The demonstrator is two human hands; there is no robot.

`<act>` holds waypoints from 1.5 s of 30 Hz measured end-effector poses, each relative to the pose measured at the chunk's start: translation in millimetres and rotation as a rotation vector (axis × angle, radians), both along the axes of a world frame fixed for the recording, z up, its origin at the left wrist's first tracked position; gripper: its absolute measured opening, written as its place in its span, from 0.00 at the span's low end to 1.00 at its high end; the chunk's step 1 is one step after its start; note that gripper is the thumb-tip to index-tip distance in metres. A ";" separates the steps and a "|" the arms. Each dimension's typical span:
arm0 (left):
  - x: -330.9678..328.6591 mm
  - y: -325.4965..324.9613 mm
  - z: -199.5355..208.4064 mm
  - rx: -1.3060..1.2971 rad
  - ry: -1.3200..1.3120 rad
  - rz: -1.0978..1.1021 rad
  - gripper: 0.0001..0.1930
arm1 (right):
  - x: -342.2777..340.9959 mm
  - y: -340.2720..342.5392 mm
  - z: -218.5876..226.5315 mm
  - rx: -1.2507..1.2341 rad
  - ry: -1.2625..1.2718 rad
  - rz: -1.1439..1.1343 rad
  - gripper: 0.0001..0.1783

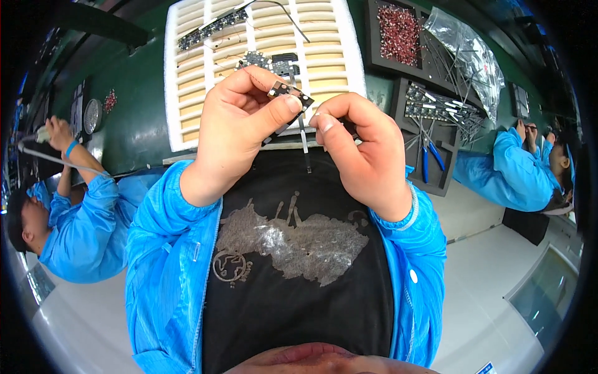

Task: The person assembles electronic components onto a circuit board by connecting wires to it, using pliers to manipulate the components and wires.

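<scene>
My left hand [240,118] is closed, thumb over fingers, on a small black circuit board [301,95] with bright pads. A narrow dark flat cable [304,138] hangs down between my hands, its lower end against my black shirt. My right hand [364,140] is beside it, with thumb and forefinger pinched together; whatever they hold, if anything, is too small to make out. Just beyond my left fingers, more small circuit boards [274,62] lie on a white slotted foam tray [190,118]. Thin reddish wires run near those boards.
A long strip of boards [212,30] lies across the tray's far left. To the right, dark trays hold small red parts [398,34], a clear plastic bag [476,56], bundled cabled boards [436,106] and blue-handled pliers [431,156]. Co-workers in blue sit at left [87,218] and right [520,165].
</scene>
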State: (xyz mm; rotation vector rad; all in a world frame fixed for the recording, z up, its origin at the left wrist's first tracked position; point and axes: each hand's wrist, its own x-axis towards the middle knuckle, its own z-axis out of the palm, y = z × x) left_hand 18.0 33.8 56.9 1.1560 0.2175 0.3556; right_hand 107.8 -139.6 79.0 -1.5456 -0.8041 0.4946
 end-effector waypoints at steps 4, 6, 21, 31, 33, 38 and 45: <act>1.7 -0.7 -2.5 -0.028 -0.040 -0.004 0.09 | 1.0 3.9 -2.1 0.037 0.027 0.002 0.02; 1.8 -0.3 -5.7 -0.013 -0.056 -0.003 0.09 | -0.4 7.2 -1.7 0.070 0.065 -0.016 0.01; -7.2 0.3 -12.5 -0.012 -0.140 0.043 0.10 | -6.5 16.4 -4.3 0.038 -0.157 -0.091 0.02; -11.5 -1.2 -13.0 0.052 -0.169 0.077 0.10 | -6.7 17.7 -2.9 0.001 -0.368 -0.105 0.03; -11.0 0.9 -13.5 0.054 -0.168 0.060 0.10 | -6.3 18.7 -2.8 0.011 -0.374 -0.097 0.04; -7.2 3.9 -15.1 0.033 -0.135 0.043 0.09 | 0.2 19.2 -4.0 -0.032 -0.443 -0.078 0.05; -5.6 1.2 -14.1 -0.045 -0.067 0.001 0.09 | 1.7 18.2 -7.8 -0.081 -0.466 -0.082 0.08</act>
